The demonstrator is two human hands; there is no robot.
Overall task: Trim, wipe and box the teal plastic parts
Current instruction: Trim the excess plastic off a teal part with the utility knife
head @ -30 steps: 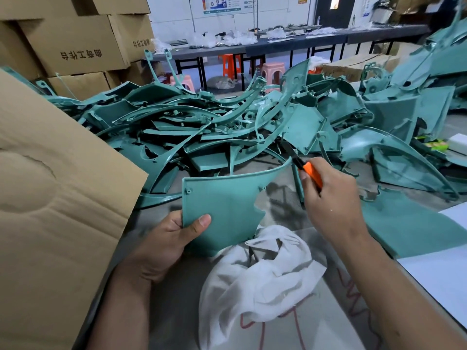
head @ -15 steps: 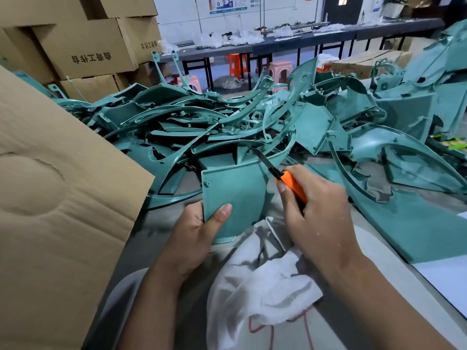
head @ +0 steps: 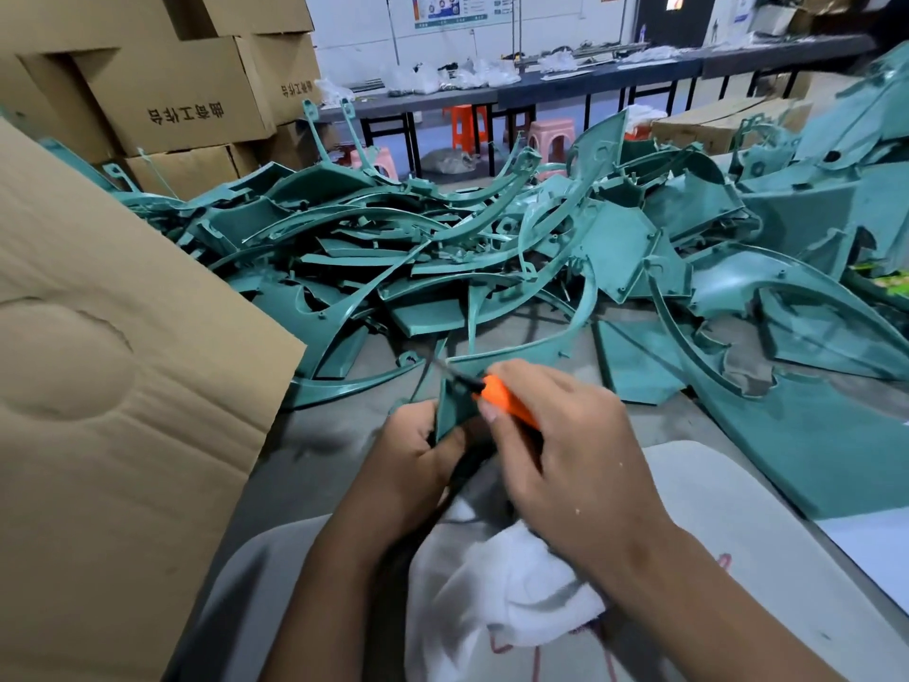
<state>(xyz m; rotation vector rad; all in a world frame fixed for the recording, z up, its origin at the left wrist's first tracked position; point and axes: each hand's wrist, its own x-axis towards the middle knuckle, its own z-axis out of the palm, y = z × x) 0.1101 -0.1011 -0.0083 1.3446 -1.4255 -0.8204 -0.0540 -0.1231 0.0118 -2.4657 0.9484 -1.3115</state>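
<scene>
My left hand (head: pixel 413 450) grips a flat teal plastic panel (head: pixel 455 403) by its lower edge, holding it nearly edge-on over the table. My right hand (head: pixel 560 450) holds an orange-handled knife (head: pixel 501 398), whose dark blade lies against the panel's upper left edge. A white cloth (head: pixel 501 593) lies bunched under both wrists. A large heap of teal plastic parts (head: pixel 418 268) covers the table beyond my hands.
A cardboard box flap (head: pixel 113 411) rises at the left, close to my left arm. Stacked cartons (head: pixel 177 100) stand at the back left. More teal panels (head: pixel 811 435) lie on the right. White sheets (head: pixel 875 543) sit at the right edge.
The panel has turned from facing me to nearly edge-on and come closer. My right hand has moved left and down with the knife, from the right end of the panel's top edge to its left side.
</scene>
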